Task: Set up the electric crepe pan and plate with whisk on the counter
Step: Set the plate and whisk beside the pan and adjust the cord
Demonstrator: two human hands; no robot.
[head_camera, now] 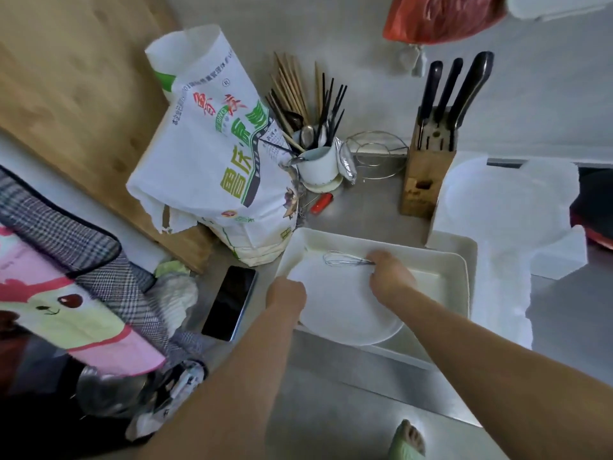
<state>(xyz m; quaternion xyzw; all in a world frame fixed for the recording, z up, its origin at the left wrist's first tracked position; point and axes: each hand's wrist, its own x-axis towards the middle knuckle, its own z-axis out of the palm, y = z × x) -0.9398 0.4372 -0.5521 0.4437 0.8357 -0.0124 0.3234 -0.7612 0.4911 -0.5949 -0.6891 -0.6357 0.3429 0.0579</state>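
While the left hand (288,290) grips the plate (345,303) rim, the right hand (389,275) seemingly pinches the whisk (345,259) handle.

White plate (345,310), white tray (441,283), silver whisk (345,259), grey desk (331,410), black phone (229,303), plaid apron (66,220), red bag (441,14).

Home kitchen: knife block (428,161), chopstick holder (316,164), flour sack (212,154).
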